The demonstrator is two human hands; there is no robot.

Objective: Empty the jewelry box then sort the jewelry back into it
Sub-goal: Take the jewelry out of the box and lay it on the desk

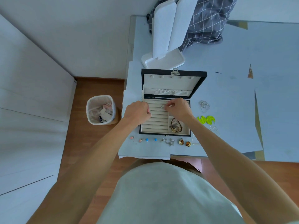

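In the head view the right hand (177,108) pinches a small ring (162,106) over the ring rolls of the open jewelry box (165,118); the left hand (137,112) is curled, apparently empty. The ring could slip between rolls crookedly if released early.

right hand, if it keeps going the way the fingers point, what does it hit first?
Likely the ring-roll rows of the jewelry box: the right hand pinches a small ring just above them, fingers aimed left and down. Farther left is the left hand. Depth unclear.
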